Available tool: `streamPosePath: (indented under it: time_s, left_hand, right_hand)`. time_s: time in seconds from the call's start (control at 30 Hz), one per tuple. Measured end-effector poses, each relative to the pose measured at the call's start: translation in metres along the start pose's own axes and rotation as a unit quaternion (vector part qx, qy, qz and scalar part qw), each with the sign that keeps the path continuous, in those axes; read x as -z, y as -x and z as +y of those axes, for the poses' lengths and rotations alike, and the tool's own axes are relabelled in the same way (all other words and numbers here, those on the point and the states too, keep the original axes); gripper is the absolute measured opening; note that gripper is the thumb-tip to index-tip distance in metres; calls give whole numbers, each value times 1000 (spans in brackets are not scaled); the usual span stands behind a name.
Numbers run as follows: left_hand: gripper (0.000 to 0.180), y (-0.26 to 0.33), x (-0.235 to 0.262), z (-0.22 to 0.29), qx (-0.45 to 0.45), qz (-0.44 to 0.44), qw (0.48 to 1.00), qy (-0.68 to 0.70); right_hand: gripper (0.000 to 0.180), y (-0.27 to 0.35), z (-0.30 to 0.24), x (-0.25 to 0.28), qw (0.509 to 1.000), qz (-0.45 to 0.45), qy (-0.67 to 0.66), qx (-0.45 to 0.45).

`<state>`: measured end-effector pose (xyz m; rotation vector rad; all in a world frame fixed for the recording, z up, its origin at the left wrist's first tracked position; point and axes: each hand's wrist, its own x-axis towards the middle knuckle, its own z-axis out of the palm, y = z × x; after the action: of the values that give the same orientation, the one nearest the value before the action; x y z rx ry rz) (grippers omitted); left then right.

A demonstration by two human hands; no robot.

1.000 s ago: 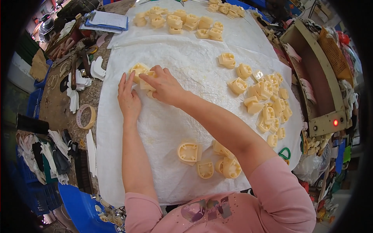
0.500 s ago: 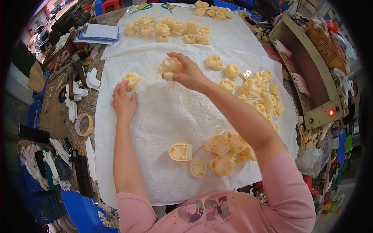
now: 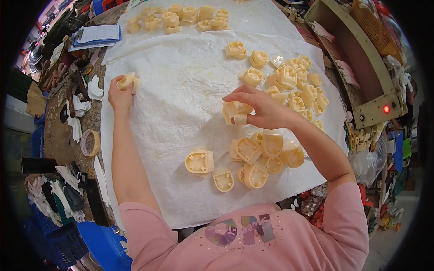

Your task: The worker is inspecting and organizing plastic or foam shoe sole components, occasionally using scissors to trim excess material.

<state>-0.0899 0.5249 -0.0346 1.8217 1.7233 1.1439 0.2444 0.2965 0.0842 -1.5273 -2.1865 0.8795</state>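
Note:
At the left edge of the white sheet (image 3: 158, 128), my left hand (image 3: 120, 99) has its fingers closed round a cream plastic part (image 3: 131, 81). My right hand (image 3: 266, 106) is right of the middle, closed on another cream part (image 3: 231, 109) between thumb and fingers. That one appears to be held above the sheet, and the fingers hide some of it. Nearer me lies a pile of similar U-shaped plastic parts (image 3: 249, 150) with pegs inside. Two more, a deeper shell (image 3: 199, 161) and a shallow one (image 3: 223, 180), rest left of that pile.
Further cream parts (image 3: 288, 77) are heaped beyond my right hand, with another group (image 3: 171, 20) at the far side. A clipboard (image 3: 97, 35) and a tape roll (image 3: 90, 142) lie on the left. Along the right stands a long metal box (image 3: 375, 110) with a lit red lamp.
My left hand has moved left and closed round the part it was touching. My right hand has come nearer me and to the right with its part. The view has shifted.

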Motion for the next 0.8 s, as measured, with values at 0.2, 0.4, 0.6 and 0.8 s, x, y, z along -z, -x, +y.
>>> streamPosePath:
  time_s: [0.2,0.4,0.6,0.8]
  left_hand:
    - [42,-2,-6,0,48,22,989,140]
    - [55,-14,44,-42,183,78,839,507]
    - [60,70,43,88,19,-199,949,244]
    - [70,152,25,169,-216,-455,854,132]
  right_hand:
    - [57,20,6,-1,999,33,-21,-31]
    - [57,31,7,1,997,53,-29,-50]
    - [55,37,18,-3,994,47,-61,-83]
    - [58,33,12,-13,999,-13,12,-48]
